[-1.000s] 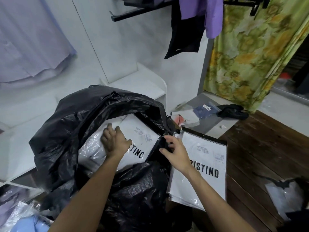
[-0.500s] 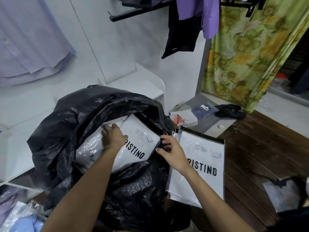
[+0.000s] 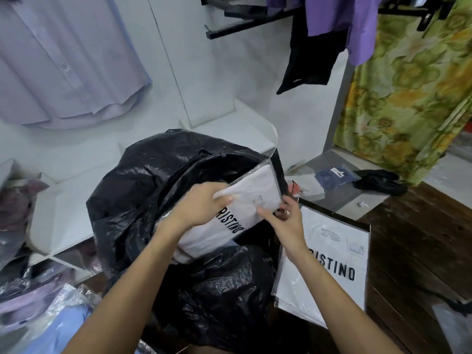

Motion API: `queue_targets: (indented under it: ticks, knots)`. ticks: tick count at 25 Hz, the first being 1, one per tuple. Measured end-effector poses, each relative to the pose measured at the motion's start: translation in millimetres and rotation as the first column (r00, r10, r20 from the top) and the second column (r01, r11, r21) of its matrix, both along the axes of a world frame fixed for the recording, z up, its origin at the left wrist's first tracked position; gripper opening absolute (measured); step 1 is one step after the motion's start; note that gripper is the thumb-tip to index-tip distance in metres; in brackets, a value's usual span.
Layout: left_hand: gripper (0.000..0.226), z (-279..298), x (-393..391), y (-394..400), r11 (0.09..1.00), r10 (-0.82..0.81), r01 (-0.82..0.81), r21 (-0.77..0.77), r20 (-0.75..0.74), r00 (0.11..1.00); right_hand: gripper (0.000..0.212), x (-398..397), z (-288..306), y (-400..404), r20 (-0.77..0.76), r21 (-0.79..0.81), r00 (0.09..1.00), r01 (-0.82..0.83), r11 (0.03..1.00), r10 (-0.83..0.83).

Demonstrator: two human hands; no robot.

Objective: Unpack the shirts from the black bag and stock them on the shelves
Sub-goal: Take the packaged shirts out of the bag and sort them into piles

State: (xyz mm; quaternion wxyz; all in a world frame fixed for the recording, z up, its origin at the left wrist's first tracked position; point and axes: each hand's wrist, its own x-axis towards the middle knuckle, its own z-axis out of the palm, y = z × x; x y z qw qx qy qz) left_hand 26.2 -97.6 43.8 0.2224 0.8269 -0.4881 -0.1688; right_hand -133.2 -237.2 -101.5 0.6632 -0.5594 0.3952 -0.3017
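A large black plastic bag (image 3: 143,200) stands open in front of me. A white shirt in a clear packet (image 3: 255,190), printed with black letters, sticks up out of its mouth at a tilt. My left hand (image 3: 201,205) grips the packet's left edge, fingers curled over the top. My right hand (image 3: 286,221) holds its lower right corner, thumb on the face. A stack of like white shirt packets (image 3: 329,261) lies on the floor to the right of the bag. White shelves (image 3: 229,129) run behind the bag.
Packed shirts in purple and blue (image 3: 38,315) fill the low shelf at the left. A blue packet (image 3: 334,175) and a black cloth (image 3: 380,180) lie on the grey step at the right. Hung shirts (image 3: 63,60) and a floral curtain (image 3: 413,85) stand behind. Dark wood floor (image 3: 421,238) lies at the right.
The white packet has come up out of the bag and now tilts upward. My left hand has shifted to its top edge and my right hand has moved from the bag's rim onto the packet.
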Motion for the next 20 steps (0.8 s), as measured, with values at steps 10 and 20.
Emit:
queue_targets:
  ticks: [10,20]
  knots:
    - [0.018,76,2,11,0.781,-0.016,-0.430,-0.453,-0.703,0.711,0.044,8,99,5,0.485,0.058,0.867,-0.162,0.985,0.114]
    - [0.059,-70,-95,-89,0.971,0.116,-0.203,-0.128,-0.489,0.865,0.025,-122,8,-30,0.010,0.155,0.950,0.306,0.939,-0.311]
